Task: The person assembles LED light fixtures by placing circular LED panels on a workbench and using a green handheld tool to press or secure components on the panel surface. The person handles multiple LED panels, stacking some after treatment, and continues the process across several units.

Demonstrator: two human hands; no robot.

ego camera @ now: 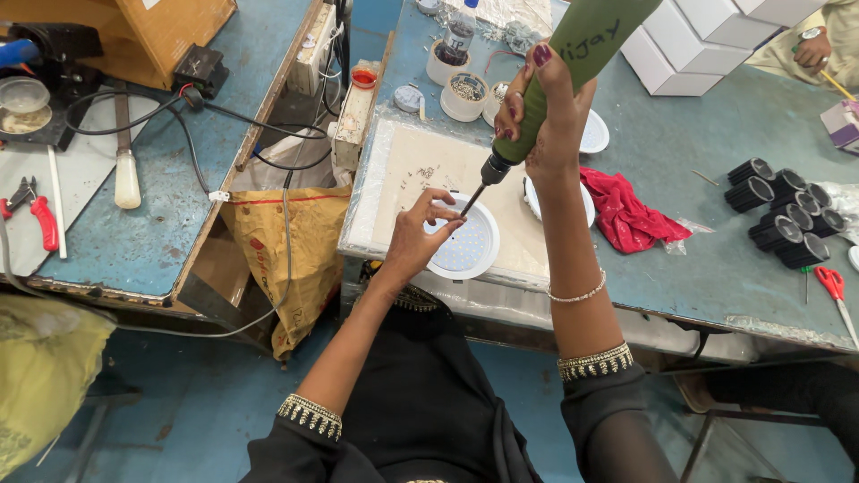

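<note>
From my remote seat, I see the blue bench (680,170) spanning the view, with a pale work mat (403,179) laid on it. On the mat lies a round white light panel (470,246), near the bench's front edge. My right hand (546,121) has its grip wrapped tight around a green electric screwdriver (573,63), held tilted, its bit touching the panel's upper rim. My left hand (420,234) rests on the panel's left edge, fingertips pinched together right at the bit tip; whether they pinch a screw I cannot tell. A red cloth (626,215) lies just right of my forearm, black cylinders (787,215) farther right.
</note>
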